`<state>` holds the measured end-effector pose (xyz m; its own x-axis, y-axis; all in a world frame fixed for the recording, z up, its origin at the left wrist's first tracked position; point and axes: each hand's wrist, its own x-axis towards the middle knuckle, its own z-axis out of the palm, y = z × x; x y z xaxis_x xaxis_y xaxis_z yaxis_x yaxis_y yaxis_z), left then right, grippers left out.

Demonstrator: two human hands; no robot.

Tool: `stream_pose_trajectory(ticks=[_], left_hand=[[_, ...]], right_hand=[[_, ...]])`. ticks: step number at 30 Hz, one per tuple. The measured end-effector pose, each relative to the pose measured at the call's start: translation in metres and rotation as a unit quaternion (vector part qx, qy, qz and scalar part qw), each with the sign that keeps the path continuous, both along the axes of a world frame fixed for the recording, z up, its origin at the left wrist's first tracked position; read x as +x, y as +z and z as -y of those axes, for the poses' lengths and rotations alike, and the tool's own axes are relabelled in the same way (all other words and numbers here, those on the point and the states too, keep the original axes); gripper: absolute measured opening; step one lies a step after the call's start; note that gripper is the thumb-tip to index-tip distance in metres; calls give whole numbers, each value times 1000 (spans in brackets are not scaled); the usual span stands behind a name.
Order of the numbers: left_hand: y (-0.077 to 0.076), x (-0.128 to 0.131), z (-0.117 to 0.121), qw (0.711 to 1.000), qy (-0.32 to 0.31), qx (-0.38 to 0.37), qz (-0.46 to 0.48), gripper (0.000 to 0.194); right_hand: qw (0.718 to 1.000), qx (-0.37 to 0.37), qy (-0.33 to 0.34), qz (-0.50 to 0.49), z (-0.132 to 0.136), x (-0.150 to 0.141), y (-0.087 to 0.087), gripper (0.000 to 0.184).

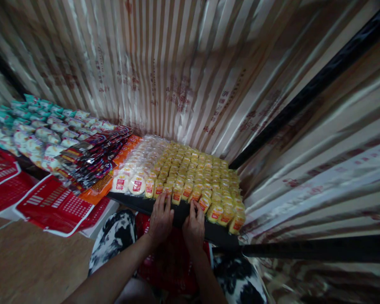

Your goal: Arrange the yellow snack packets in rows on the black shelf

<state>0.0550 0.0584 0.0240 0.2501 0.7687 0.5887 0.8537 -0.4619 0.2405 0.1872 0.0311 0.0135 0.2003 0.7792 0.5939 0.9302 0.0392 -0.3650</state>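
Note:
Small yellow wrapped snack packets [190, 169] with red-and-white labels stand in tight rows on a black shelf [220, 234]. My left hand [161, 217] reaches to the front row, its fingers stretched out and the tips against a packet [167, 188]. Close by on the right, my right hand [194, 223] has its fingertips drawn together at the lower edge of another yellow packet [195, 195]. Beside the yellow rows lie round white packets [137, 184] in clear wrap, left of my left hand.
Dark glossy pouches [95, 158], an orange packet [98, 190] and green-and-white bags [47, 131] fill the shelf leftward. Red baskets [55, 207] stand below. A striped printed sheet [177, 76] hangs behind; black posts [304, 101] rise on the right.

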Motion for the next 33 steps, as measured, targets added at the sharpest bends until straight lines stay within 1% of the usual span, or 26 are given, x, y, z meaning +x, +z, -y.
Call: stream_pose_trajectory(ticks=[5, 7, 10, 12, 17, 23, 27, 30, 33], left_hand=[[-2, -6, 6, 998, -41, -30, 38, 48], [-2, -10, 11, 997, -43, -41, 58, 49], [0, -17, 13, 994, -29, -55, 94, 49], [2, -21, 8, 991, -20, -65, 117, 49], [2, -21, -9, 988, -36, -76, 131, 50], [2, -17, -12, 992, -39, -49, 111, 48], [5, -16, -12, 994, -29, -44, 93, 44], [8, -18, -9, 993, -20, -41, 105, 43], [12, -25, -7, 989, 23, -43, 141, 43]], right_hand=[[1000, 2, 8, -6, 0, 0, 2, 53], [1000, 2, 10, -9, 0, 0, 2, 53], [1000, 3, 9, -12, 0, -1, 3, 53], [1000, 3, 7, -15, 0, -1, 4, 53], [1000, -2, 3, -8, 1, -1, 5, 52], [1000, -6, 8, -24, 1, -2, 5, 54], [1000, -13, 4, -27, 2, -2, 6, 55], [1000, -15, 5, -25, 2, -2, 6, 56], [999, -23, 2, -26, 2, -2, 6, 54]])
